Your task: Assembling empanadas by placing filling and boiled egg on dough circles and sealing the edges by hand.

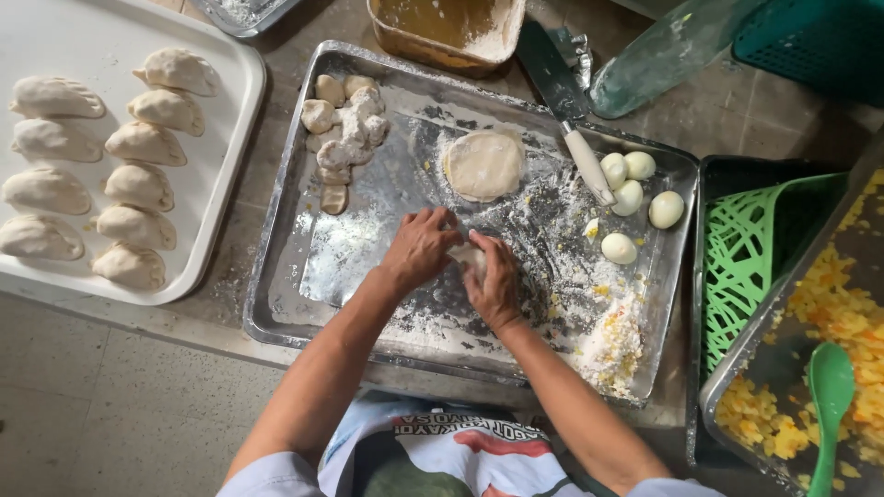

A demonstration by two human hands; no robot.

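Two hands at tray centre: left hand [421, 247] curled over, right hand [493, 281] cupped beside, both pinching one small dough piece [471, 255] between fingertips; mostly hidden, so long axis impossible to tell. Underneath, one floured metal tray [285, 276]. At twelve o'clock, one flat dough round [483, 164]. At eleven, roughly ten dough lumps [345, 133]. At two, five peeled eggs [631, 198] beside one white-handled scraper [571, 120]. Far at nine, ten folded dumplings [138, 184] on one white tray [226, 221]. At four, yellow filling [833, 313], one green spoon [829, 396].
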